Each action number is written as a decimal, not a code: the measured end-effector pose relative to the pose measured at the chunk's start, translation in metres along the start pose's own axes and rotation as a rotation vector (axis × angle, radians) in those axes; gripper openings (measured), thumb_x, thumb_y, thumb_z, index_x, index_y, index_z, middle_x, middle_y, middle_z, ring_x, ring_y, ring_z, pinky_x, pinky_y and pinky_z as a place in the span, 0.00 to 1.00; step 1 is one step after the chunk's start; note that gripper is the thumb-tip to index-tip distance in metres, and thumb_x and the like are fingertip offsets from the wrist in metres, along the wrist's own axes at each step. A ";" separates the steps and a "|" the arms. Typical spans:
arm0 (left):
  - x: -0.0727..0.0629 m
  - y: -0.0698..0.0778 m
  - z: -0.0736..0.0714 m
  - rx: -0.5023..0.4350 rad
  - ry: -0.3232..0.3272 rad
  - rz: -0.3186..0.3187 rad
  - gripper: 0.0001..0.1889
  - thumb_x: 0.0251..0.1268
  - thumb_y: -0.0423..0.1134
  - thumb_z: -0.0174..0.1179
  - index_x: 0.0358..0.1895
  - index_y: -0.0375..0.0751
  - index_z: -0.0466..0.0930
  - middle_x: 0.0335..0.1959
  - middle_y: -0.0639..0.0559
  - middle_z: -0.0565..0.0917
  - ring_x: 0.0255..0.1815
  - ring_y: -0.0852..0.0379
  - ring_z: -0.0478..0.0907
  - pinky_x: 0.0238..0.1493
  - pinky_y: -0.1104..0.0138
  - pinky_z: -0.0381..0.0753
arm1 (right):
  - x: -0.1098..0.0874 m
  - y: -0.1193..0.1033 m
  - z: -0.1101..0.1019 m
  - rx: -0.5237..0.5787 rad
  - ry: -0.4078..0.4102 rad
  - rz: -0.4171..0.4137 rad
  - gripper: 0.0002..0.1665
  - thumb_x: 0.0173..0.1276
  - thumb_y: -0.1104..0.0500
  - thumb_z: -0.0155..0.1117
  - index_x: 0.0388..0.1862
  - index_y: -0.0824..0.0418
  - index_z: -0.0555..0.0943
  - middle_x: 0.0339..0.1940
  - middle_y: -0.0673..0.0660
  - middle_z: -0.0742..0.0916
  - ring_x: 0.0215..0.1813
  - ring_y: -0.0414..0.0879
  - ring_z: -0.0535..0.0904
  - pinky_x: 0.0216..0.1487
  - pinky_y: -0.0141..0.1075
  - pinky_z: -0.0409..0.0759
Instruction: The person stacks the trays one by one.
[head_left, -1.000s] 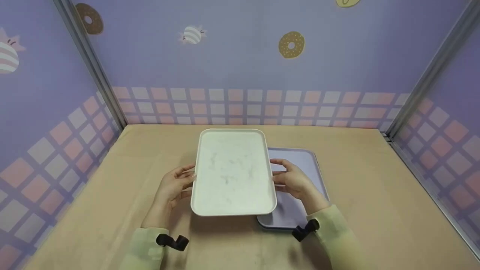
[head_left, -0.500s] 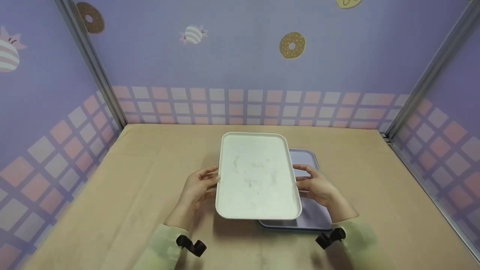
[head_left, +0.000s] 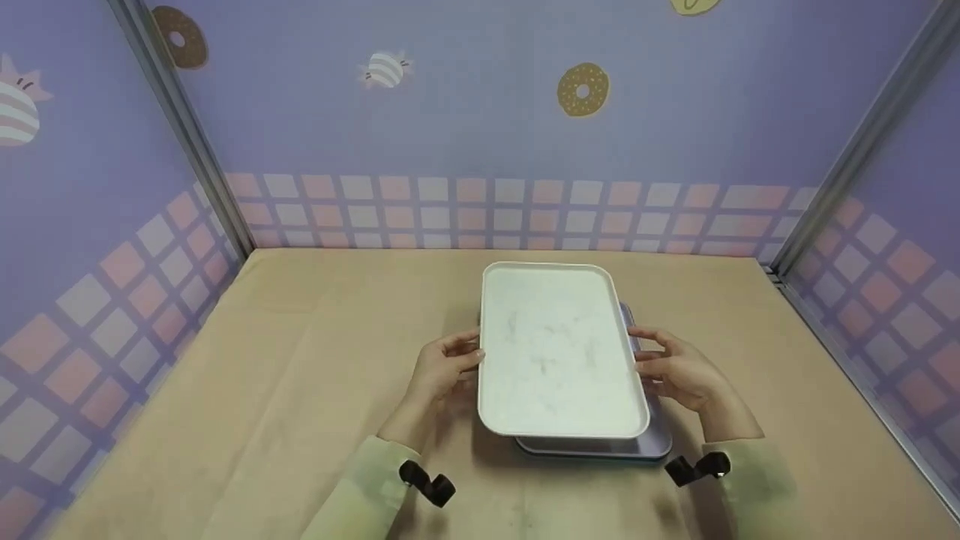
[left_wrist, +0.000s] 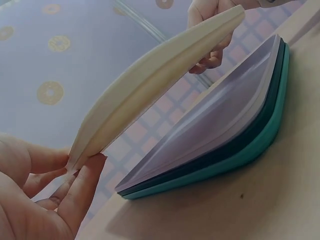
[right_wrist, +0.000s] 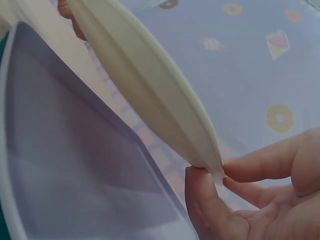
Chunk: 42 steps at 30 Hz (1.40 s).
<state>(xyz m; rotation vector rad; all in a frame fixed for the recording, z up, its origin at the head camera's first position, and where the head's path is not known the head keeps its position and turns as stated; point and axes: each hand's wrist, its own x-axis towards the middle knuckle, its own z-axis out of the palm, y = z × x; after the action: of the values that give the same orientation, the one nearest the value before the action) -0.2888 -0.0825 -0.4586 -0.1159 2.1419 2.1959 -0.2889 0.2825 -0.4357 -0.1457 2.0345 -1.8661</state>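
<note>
A white rectangular tray (head_left: 559, 349) with a low rim is held up between both hands. My left hand (head_left: 442, 367) pinches its left edge, thumb on one face and fingers on the other, as the left wrist view shows. At the opposite edge, my right hand (head_left: 682, 371) pinches the rim the same way. Below the white tray lies a stack of trays: a lavender tray (left_wrist: 210, 120) on top, a dark teal tray (left_wrist: 210, 153) under it and a green tray (left_wrist: 250, 152) at the bottom. A gap shows between the white tray and the stack.
The stack rests on a table with a tan cover (head_left: 322, 337). Lavender walls (head_left: 480, 112) with printed doughnuts and pink-and-white checks enclose the back and sides. Metal posts (head_left: 180, 112) stand at the corners. Each wrist wears a black camera mount (head_left: 427, 484).
Both hands have carried the white tray to the right, from partly beside the stack to over it. It now covers most of the lavender tray in the head view.
</note>
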 end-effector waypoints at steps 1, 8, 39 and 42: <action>0.001 -0.001 0.004 0.003 0.000 0.004 0.22 0.68 0.27 0.65 0.65 0.35 0.80 0.55 0.37 0.84 0.41 0.57 0.87 0.43 0.64 0.89 | -0.001 0.000 -0.003 -0.009 0.003 0.000 0.45 0.73 0.69 0.59 0.83 0.63 0.50 0.52 0.53 0.84 0.46 0.41 0.85 0.47 0.34 0.86; 0.008 -0.008 0.026 0.043 -0.006 0.052 0.22 0.65 0.26 0.66 0.64 0.32 0.81 0.50 0.38 0.85 0.40 0.60 0.83 0.42 0.66 0.88 | -0.005 0.005 -0.024 -0.046 0.026 0.024 0.45 0.73 0.69 0.61 0.83 0.63 0.50 0.52 0.51 0.86 0.49 0.41 0.86 0.50 0.37 0.86; 0.015 -0.034 0.045 0.161 -0.045 0.032 0.17 0.65 0.27 0.67 0.57 0.31 0.85 0.43 0.44 0.86 0.39 0.60 0.79 0.41 0.67 0.86 | 0.000 0.022 -0.035 -0.210 0.105 0.140 0.43 0.68 0.74 0.60 0.80 0.70 0.56 0.46 0.57 0.85 0.45 0.44 0.84 0.46 0.35 0.86; 0.015 -0.036 0.046 0.159 -0.043 0.032 0.16 0.65 0.26 0.67 0.56 0.30 0.85 0.42 0.45 0.85 0.39 0.60 0.79 0.42 0.67 0.86 | 0.000 0.022 -0.034 -0.228 0.111 0.153 0.44 0.67 0.74 0.61 0.80 0.70 0.56 0.47 0.58 0.84 0.45 0.45 0.84 0.46 0.36 0.86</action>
<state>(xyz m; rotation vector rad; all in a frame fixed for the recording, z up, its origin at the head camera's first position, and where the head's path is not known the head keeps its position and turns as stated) -0.2998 -0.0361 -0.4948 -0.0250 2.2988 2.0143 -0.2964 0.3168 -0.4551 0.0546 2.2611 -1.5798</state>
